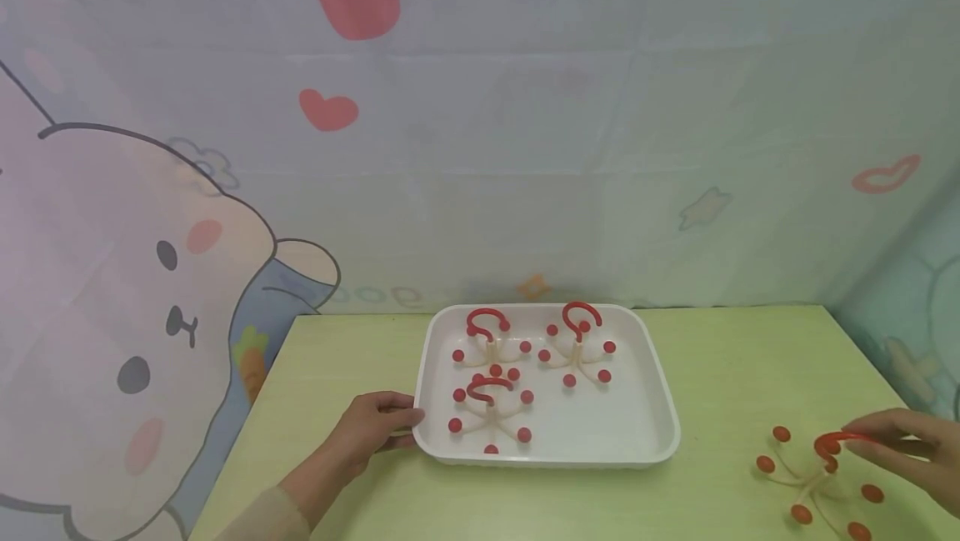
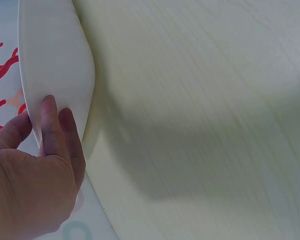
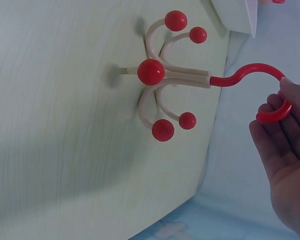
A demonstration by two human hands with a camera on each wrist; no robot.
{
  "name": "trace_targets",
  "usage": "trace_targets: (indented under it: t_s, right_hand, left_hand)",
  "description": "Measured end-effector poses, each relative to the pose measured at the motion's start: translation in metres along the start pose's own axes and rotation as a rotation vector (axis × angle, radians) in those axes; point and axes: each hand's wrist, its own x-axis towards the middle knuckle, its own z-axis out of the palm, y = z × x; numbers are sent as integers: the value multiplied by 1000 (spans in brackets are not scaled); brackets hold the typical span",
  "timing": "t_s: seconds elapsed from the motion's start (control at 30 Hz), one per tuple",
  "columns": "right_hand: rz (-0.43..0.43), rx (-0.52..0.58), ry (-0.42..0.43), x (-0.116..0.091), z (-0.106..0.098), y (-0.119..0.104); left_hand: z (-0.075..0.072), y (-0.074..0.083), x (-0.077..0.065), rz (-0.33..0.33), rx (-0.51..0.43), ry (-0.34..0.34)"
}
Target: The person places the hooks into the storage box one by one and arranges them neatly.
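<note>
A white rectangular tray [image 1: 615, 433] lies on the table, and my left hand [image 1: 367, 428] grips its left edge between thumb and fingers. Three multi-arm hanging hooks stand in it, cream with red ball tips and curved red tops: one at the back left [image 1: 491, 351], one at the back right [image 1: 577, 353], one at the front left [image 1: 491, 413]. To the tray's right, my right hand [image 1: 911, 445] pinches the red top of a fourth such hanging hook [image 3: 190, 77]. This one is upright, its arms spread; whether it touches the table I cannot tell.
The pale green table [image 1: 720, 391] runs back to a cloth backdrop [image 1: 487, 191] printed with hearts and a cartoon animal. Another cloth side [image 1: 907, 316] borders the table on the right. Within the tray, bare floor shows at the front right.
</note>
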Motion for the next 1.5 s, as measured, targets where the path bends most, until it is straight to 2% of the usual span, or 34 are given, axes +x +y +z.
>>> trace_targets:
  t_s: [0.23,0.43,0.67,0.93,1.27,1.5]
  right_hand:
    - [-41,37,38,0,2,3]
    - [-43,-35,48,6,1,0]
    - [-64,-34,53,18,-4,-13]
    - [-88,-99,-5,40,-13,-41]
    - [-215,-21,-35,68,-19,-85]
    - [-181,-33,-112,80,-18,-118]
  left_hand:
    - [0,0,-1,6,-12,-19]
    - [1,0,0,8,-15,-19]
    - [1,0,1,7,-18,-15]
    - [0,3,-2,14,-21,-23]
    - [0,2,-3,13,-23,-10]
    - [0,2,-3,10,-25,-2]
